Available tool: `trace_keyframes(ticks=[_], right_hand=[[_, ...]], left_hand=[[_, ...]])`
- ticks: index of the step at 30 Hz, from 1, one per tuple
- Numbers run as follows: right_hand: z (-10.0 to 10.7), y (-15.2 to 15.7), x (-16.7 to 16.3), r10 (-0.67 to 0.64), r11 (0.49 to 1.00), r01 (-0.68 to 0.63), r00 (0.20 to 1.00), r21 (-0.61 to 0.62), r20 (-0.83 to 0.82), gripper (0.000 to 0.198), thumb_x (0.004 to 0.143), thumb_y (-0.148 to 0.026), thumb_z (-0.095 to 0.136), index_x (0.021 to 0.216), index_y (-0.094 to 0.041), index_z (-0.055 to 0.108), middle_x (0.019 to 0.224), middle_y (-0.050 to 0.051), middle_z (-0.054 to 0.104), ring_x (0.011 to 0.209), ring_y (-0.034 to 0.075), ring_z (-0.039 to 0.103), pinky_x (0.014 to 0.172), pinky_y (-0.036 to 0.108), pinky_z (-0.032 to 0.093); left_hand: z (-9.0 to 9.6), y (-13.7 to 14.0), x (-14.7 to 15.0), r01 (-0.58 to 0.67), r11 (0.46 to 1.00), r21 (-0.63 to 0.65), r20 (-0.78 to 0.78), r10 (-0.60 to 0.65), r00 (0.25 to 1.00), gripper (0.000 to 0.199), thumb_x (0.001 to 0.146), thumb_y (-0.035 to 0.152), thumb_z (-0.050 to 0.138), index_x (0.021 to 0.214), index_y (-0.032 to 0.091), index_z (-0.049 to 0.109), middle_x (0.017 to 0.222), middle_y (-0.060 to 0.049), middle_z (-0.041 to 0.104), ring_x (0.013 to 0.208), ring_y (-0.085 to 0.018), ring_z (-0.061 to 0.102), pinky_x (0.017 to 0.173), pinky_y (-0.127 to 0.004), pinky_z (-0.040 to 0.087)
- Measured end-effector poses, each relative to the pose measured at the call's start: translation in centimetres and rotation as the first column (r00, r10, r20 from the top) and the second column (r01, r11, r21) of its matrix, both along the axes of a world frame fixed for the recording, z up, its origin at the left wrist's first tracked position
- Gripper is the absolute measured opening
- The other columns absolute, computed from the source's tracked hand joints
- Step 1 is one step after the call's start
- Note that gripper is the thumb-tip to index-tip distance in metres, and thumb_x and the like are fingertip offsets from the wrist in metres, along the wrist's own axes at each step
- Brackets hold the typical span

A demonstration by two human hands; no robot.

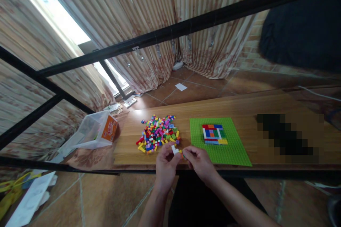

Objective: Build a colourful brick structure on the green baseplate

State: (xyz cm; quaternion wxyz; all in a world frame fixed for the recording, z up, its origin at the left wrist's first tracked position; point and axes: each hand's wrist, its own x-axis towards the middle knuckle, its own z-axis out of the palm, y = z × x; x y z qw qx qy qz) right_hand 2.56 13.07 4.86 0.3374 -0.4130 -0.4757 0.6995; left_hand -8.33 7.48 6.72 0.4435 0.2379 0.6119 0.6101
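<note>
My left hand (167, 159) pinches a white toy brick (175, 150) between thumb and fingers, close to the table's front edge. My right hand (197, 159) meets it from the right, its fingertips closed on a small yellow-orange brick (180, 152) that lies against or beside the white one; whether they are joined I cannot tell. Just beyond my left hand spreads a heap of loose coloured bricks (157, 131). Behind my right hand lies a green baseplate (194, 127) bearing a low, roughly square build of bricks (213, 134) in red, blue, white, green and yellow.
The wooden table (239, 110) is long and narrow. A clear plastic bin (93, 127) with an orange label stands at its left end. A pixelated dark patch (287, 136) covers the right part. Black metal bars (160, 35) cross the view before the curtains (138, 7).
</note>
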Motion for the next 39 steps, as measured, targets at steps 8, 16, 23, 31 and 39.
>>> trace_keyframes(ticks=[8, 16, 23, 31, 39], right_hand=[[-0.4, -0.6, 0.5, -0.106, 0.908, -0.047, 0.935, -0.417, -0.337, 0.031, 0.063, -0.042, 0.078, 0.07, -0.017, 0.062, 0.058, -0.003, 0.055, 0.048, 0.006, 0.042, 0.045, 0.02, 0.034], [0.1, -0.6, 0.4, -0.037, 0.889, -0.12, 0.943, -0.442, -0.33, 0.032, 0.074, -0.05, 0.065, 0.08, -0.019, 0.059, 0.061, -0.004, 0.054, 0.043, 0.004, 0.033, 0.039, 0.018, 0.016], [0.9, -1.2, -0.3, 0.021, 0.987, -0.046, 0.988, -0.157, -0.153, 0.044, 0.065, -0.06, 0.07, 0.064, -0.018, 0.054, 0.044, -0.01, 0.036, 0.039, 0.003, 0.02, 0.039, 0.021, 0.012], [0.4, -1.6, -0.3, -0.036, 0.952, -0.035, 0.974, -0.304, -0.223, 0.046, 0.063, -0.058, 0.072, 0.062, -0.02, 0.047, 0.041, -0.012, 0.029, 0.038, 0.003, 0.015, 0.038, 0.02, 0.009], [0.4, -1.2, -1.2, -0.129, 0.949, 0.07, 0.976, -0.307, -0.177, 0.049, 0.056, -0.062, 0.075, 0.062, -0.019, 0.053, 0.045, -0.008, 0.04, 0.038, 0.003, 0.025, 0.039, 0.02, 0.013]], left_hand=[[0.2, -0.2, 0.2, -0.05, 0.999, -0.013, 0.24, 0.052, 0.969, 0.05, 0.058, 0.03, 0.083, 0.102, 0.016, 0.064, 0.082, -0.002, 0.067, 0.066, -0.011, 0.062, 0.063, -0.023, 0.052], [0.7, -0.4, 0.4, -0.062, 0.997, -0.037, 0.157, 0.067, 0.985, 0.046, 0.061, 0.031, 0.08, 0.102, 0.017, 0.065, 0.086, -0.004, 0.07, 0.073, -0.015, 0.066, 0.06, -0.022, 0.052], [0.6, -0.4, 0.8, -0.032, 0.999, -0.012, 0.101, 0.033, 0.994, 0.043, 0.061, 0.028, 0.08, 0.099, 0.016, 0.065, 0.086, -0.005, 0.072, 0.075, -0.017, 0.067, 0.066, -0.025, 0.053], [0.4, -0.6, 0.9, -0.042, 0.999, -0.03, 0.122, 0.045, 0.991, 0.043, 0.058, 0.03, 0.082, 0.095, 0.016, 0.066, 0.083, -0.004, 0.07, 0.067, -0.014, 0.063, 0.061, -0.022, 0.051], [0.7, 0.0, 1.2, 0.0, 0.998, -0.057, 0.051, 0.003, 0.999, 0.037, 0.065, 0.042, 0.077, 0.088, 0.016, 0.065, 0.073, -0.001, 0.064, 0.062, -0.012, 0.059, 0.053, -0.02, 0.047]])
